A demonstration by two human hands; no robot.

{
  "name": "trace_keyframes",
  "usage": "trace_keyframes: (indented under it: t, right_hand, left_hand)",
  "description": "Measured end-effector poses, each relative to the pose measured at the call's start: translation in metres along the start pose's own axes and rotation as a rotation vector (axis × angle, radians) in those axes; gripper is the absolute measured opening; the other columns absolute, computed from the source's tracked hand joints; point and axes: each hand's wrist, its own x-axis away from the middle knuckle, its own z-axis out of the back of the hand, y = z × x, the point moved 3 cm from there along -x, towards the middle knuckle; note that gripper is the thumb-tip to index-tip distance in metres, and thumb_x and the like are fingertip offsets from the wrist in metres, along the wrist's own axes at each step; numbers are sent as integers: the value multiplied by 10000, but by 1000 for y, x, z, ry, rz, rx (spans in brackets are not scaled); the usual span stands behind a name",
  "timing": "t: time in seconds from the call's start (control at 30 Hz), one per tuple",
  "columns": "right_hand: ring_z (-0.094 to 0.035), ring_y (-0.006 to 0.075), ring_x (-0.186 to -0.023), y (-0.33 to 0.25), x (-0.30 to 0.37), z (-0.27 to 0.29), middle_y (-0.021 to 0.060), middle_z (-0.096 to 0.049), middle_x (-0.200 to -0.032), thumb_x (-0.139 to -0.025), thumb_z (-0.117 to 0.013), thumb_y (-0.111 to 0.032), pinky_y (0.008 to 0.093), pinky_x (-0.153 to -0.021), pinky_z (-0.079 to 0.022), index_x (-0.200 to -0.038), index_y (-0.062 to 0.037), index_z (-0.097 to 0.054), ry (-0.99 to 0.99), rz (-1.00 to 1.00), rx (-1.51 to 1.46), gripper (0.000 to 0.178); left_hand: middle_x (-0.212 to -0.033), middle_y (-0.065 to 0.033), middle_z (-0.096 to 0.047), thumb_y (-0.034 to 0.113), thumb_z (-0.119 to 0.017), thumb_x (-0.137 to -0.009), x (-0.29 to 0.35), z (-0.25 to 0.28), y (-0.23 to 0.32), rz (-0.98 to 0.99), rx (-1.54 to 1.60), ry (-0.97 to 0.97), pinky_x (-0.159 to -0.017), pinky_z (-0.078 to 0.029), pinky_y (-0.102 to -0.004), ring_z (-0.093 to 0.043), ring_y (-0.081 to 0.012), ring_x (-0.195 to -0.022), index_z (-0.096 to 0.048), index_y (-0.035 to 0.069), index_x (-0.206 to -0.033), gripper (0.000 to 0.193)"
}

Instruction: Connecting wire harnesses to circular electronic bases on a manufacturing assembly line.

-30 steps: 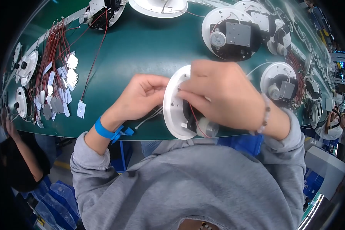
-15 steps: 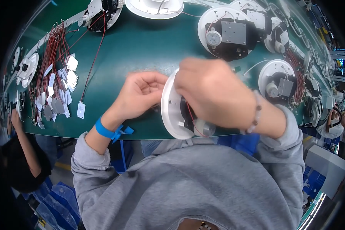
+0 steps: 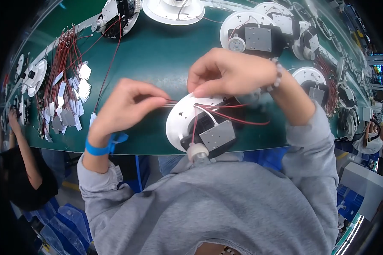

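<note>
In front of me, at the table's near edge, a white round disc-shaped unit (image 3: 174, 127) stands tilted. A black part with a grey metal plate (image 3: 218, 138) and a small white-and-silver cylinder (image 3: 198, 153) is fixed to it. My left hand (image 3: 125, 104) pinches thin wires by the disc's left edge; red wires (image 3: 242, 119) emerge on the other side and spread to the right. At the upper rim, my right hand (image 3: 232, 74) has thumb and fingers closed on the disc, its fingertips partly hidden.
Left on the green table (image 3: 149, 55) lies a bundle of red wires with small white plates (image 3: 66, 97). Similar units stand at the back left, back middle (image 3: 174, 15) and right (image 3: 230, 32). Another person's arm (image 3: 25, 153) shows at far left.
My left hand has moved left and now pinches wires. My right hand has shifted up to the rim. The disc has turned, exposing its metal plate, cylinder and spread red wires.
</note>
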Motion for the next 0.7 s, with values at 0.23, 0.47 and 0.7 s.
trace_keyframes:
  t: [0.23,0.47,0.7]
  right_hand:
    - [-524,75,-731,20,10,3,35,-583,-776,-794,-552,-79,202,-669,-424,-849,22,-566,-58,71,-169,116]
    - [-520,75,-755,30,12,4,31,-574,-814,-805,-537,-86,206,-683,-428,-870,14,-555,-8,117,-250,120]
    - [-514,70,-752,31,11,2,28,-570,-819,-806,-534,-83,198,-671,-422,-862,11,-553,18,156,-312,111]
  left_hand:
    - [-725,-93,-609,19,-531,-772,70,71,-37,181,-407,410,-608,-456,-218,-578,-118,-650,-569,-63,-867,131]
    - [-754,-92,-605,-49,-550,-693,52,46,25,-195,-679,858,-553,-451,-262,-582,-173,-672,-587,-4,-829,148]
    - [-741,-128,-601,-2,-619,-665,19,-25,7,-308,-530,200,-502,-447,-251,-567,-159,-571,-575,-19,-826,168]
